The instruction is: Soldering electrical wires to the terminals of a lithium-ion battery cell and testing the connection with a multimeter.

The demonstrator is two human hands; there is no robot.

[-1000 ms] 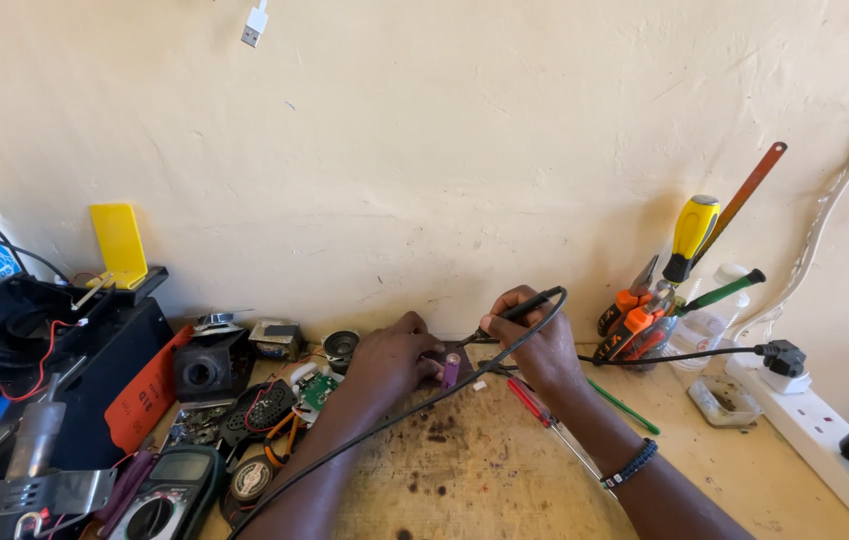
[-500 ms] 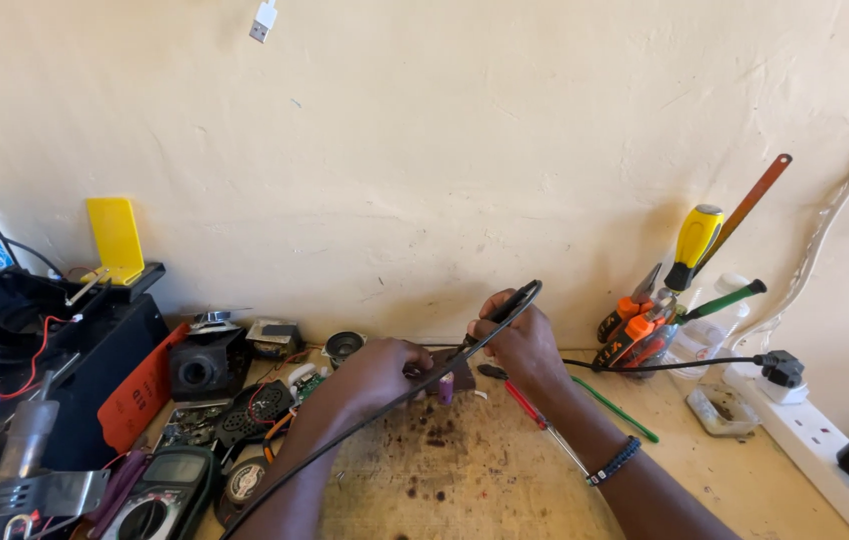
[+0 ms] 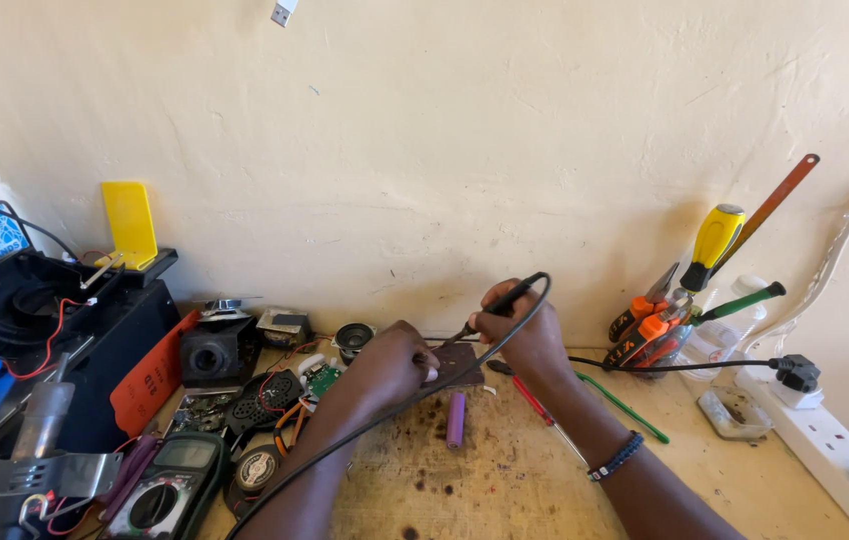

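My right hand [image 3: 520, 335] grips a black soldering iron [image 3: 505, 297] like a pen, its tip pointing down-left at a small dark circuit board [image 3: 457, 362] on the wooden bench. The iron's black cable [image 3: 385, 420] loops over my right hand and runs down across my left forearm. My left hand [image 3: 393, 362] rests on the bench at the board's left edge, fingers pinched at it. A purple cylindrical battery cell [image 3: 456, 418] lies on the bench just in front of the board.
Left of my hands lie speaker parts [image 3: 265, 395], a green board, a multimeter [image 3: 160, 490] and a black case with wires. A jar of screwdrivers [image 3: 685, 320] stands at right beside a white power strip [image 3: 825, 450] with a black plug. Red and green drivers lie near my right wrist.
Both hands stay at the board. The purple cell now lies in plain sight on the bench in front of the board. The camera view has shifted slightly.
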